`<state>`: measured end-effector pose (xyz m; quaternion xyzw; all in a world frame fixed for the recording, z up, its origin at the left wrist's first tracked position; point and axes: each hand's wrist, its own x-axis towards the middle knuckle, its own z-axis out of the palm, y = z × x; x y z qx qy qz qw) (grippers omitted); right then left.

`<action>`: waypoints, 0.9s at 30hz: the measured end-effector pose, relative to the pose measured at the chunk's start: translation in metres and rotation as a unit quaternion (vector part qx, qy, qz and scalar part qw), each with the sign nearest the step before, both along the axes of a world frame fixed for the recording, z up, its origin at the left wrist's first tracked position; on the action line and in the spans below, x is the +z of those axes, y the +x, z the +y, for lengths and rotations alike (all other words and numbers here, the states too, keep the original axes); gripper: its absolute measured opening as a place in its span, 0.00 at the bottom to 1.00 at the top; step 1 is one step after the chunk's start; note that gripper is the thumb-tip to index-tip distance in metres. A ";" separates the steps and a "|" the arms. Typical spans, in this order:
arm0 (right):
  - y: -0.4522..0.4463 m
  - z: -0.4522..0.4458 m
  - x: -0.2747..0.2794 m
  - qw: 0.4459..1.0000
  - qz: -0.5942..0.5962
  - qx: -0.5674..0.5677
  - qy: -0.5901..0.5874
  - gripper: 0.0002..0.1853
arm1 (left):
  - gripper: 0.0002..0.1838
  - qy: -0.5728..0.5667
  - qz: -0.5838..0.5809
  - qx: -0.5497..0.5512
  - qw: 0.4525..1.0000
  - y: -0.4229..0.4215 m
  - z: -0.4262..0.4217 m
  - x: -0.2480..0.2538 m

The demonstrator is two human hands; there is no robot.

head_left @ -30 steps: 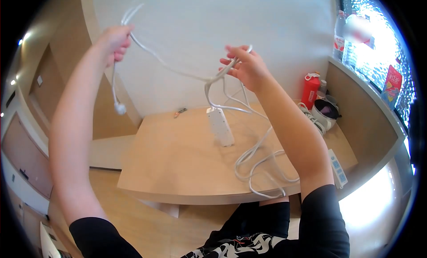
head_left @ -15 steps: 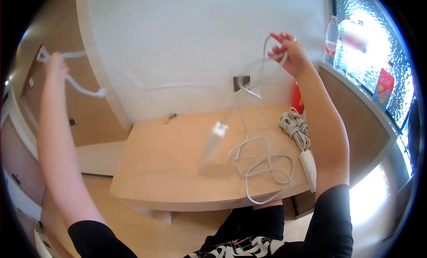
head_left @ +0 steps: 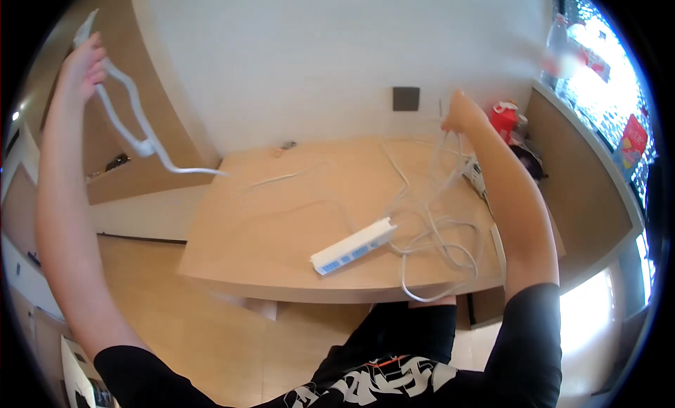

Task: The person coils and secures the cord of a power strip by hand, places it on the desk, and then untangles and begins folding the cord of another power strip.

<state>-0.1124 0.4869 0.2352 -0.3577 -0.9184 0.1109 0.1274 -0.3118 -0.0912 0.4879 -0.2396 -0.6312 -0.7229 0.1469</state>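
Raised at the far left, my left hand (head_left: 86, 65) is closed around a white power cord (head_left: 135, 109). One end sticks up above the fist, and a doubled length hangs below it. My right hand (head_left: 462, 114) is over the back right of the desk with its fingers drawn together on thin strands of white cord, blurred by motion. A white power strip (head_left: 354, 246) with blue-marked sockets is at the front middle of the desk. Beside it, loose cord loops (head_left: 443, 260) spread to the right. My right forearm partly covers a tied cord bundle (head_left: 474, 173).
The light wood desk (head_left: 239, 246) stands against a white wall with a dark wall plate (head_left: 406, 98). A red container (head_left: 503, 119) is at its back right corner. Bottles (head_left: 557, 39) and a red-and-blue packet (head_left: 632, 142) stand on the window ledge.
My left hand has risen with the cord. My right hand has moved lower and its fingers have closed. The power strip, a blur before, now shows clearly at the desk's front.
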 end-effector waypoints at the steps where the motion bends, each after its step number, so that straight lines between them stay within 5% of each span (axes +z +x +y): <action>1: -0.004 -0.009 -0.003 0.994 -0.040 -0.039 0.097 0.41 | 0.12 -0.024 -0.035 -0.035 0.998 0.021 0.015 -0.003; 3: -0.003 -0.049 0.001 0.984 -0.006 -0.038 0.174 0.49 | 0.14 -0.098 -0.058 -0.081 0.990 0.058 0.050 -0.016; 5: -0.025 -0.056 -0.002 0.973 0.087 0.081 0.197 0.58 | 0.15 -0.175 -0.024 -0.095 0.980 0.078 0.082 -0.031; 9: -0.009 -0.154 0.038 0.858 0.331 0.392 -0.033 0.61 | 0.16 -0.229 0.024 -0.146 0.962 0.132 0.140 -0.060; 11: 0.010 -0.195 0.054 0.812 0.370 0.449 -0.052 0.56 | 0.17 -0.242 0.030 -0.192 0.951 0.143 0.151 -0.072; 14: 0.004 -0.211 0.052 0.746 0.347 0.499 -0.272 0.42 | 0.18 -0.269 0.021 -0.273 0.923 0.156 0.150 -0.085; 15: 0.010 -0.209 0.058 0.722 0.283 0.489 -0.399 0.27 | 0.18 -0.284 0.017 -0.298 0.911 0.159 0.147 -0.089; 18: 0.043 -0.178 0.064 0.768 0.233 0.452 -0.389 0.21 | 0.20 -0.400 0.086 -0.300 0.862 0.162 0.133 -0.106; 20: 0.068 -0.154 0.079 0.794 0.203 0.473 -0.324 0.14 | 0.23 -0.517 0.272 -0.190 0.789 0.156 0.132 -0.127; 23: 0.089 -0.157 0.086 0.890 0.074 0.418 -0.165 0.33 | 0.27 -0.636 0.229 -0.036 0.736 0.196 0.147 -0.156; 25: 0.098 -0.162 0.079 0.924 0.069 0.353 -0.131 0.59 | 0.27 -0.626 0.272 -0.017 0.730 0.190 0.147 -0.179; 27: 0.102 -0.168 0.063 0.903 0.136 0.407 -0.011 0.65 | 0.27 -0.605 0.310 -0.003 0.733 0.187 0.148 -0.196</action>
